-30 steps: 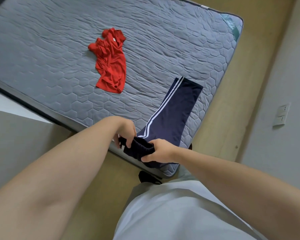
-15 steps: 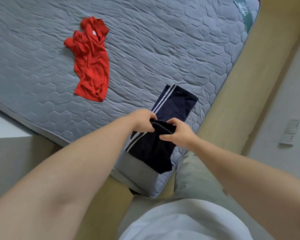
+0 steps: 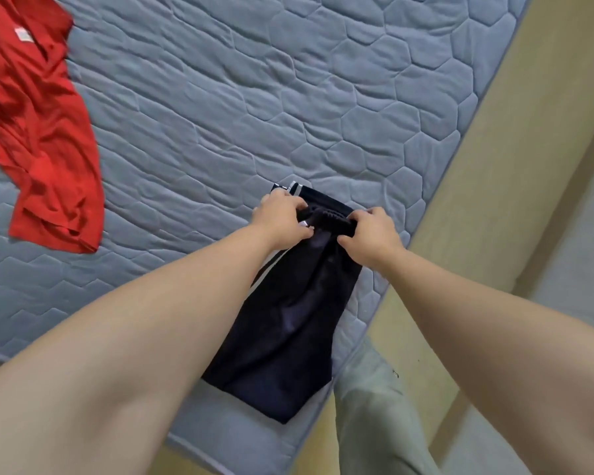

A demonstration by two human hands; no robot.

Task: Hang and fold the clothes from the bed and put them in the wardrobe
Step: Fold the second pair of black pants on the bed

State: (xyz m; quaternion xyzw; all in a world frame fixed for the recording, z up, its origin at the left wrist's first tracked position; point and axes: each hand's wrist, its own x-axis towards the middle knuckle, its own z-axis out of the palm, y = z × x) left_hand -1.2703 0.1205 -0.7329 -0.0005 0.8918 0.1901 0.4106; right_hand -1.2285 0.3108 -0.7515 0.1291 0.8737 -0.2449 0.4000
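Observation:
Dark navy trousers (image 3: 288, 323) with white side stripes lie folded over themselves near the corner of the grey quilted mattress (image 3: 254, 97). My left hand (image 3: 282, 219) grips the left end of the gathered waistband, and my right hand (image 3: 369, 238) grips its right end. The waistband lies over the far leg ends, whose striped tips show just beyond my left hand. A crumpled red shirt (image 3: 38, 132) lies on the mattress at the far left, apart from both hands.
The mattress edge runs diagonally on the right, with a tan wooden floor (image 3: 511, 173) beside it. My leg in light green trousers (image 3: 374, 406) stands at the mattress corner. A pale wall shows at the right edge.
Both hands carried the waistband away from me up the mattress, doubling the trousers over themselves. The view has moved closer to the bed and lower.

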